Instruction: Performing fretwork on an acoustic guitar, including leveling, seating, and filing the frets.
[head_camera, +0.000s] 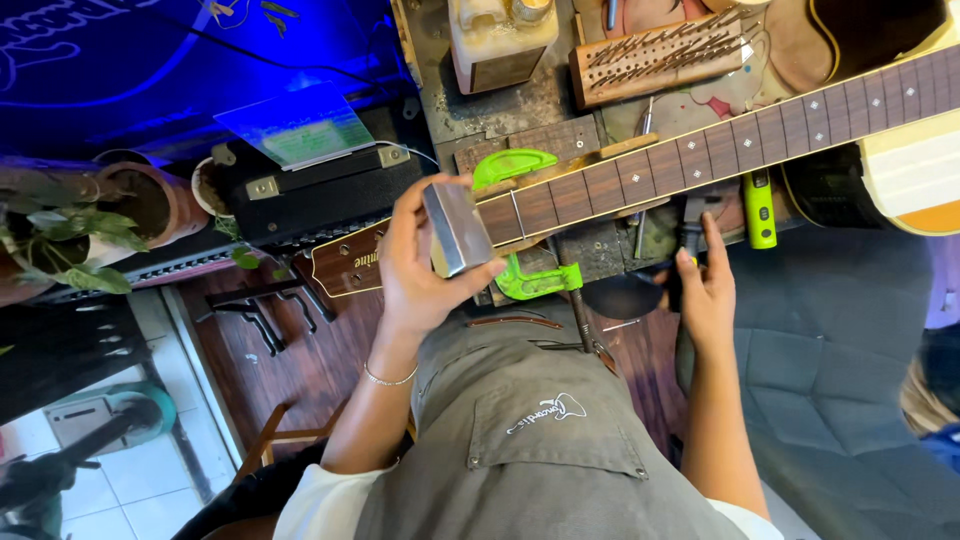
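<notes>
One head view is all we're getting here, looking straight down past a grey apron (540, 440) at the bench.

The left hand (425, 265) is clenching around a shiny metal block (457, 228), thumb on the near side and fingers wrapping over the far edge, so the block is sitting right in the grasp, tilted a bit. It's being held just at the left end of the guitar neck (700, 150), roughly where the fretboard is meeting the headstock (350, 262), and the block's right edge is looking like it's touching or nearly touching the fretboard end; can't tell for sure which.

The right hand (708, 290) is resting on the near side of the neck, well apart from the block, fingers pointing away towards the far side. It's lying against a dark tool (690, 215) that's poking out below the neck, and I honestly cannot tell whether it's gripping that or just touching it.

A bright green clamp (530, 282) is sitting just right of the block, wrapping the neck from far side to near side. A green-handled tool (759, 208) is lying under the neck further right. Far back there's a wooden block full of small bits (655, 55) and a plastic jug (500, 35). Potted plants (70, 230) are hanging out at far left.
</notes>
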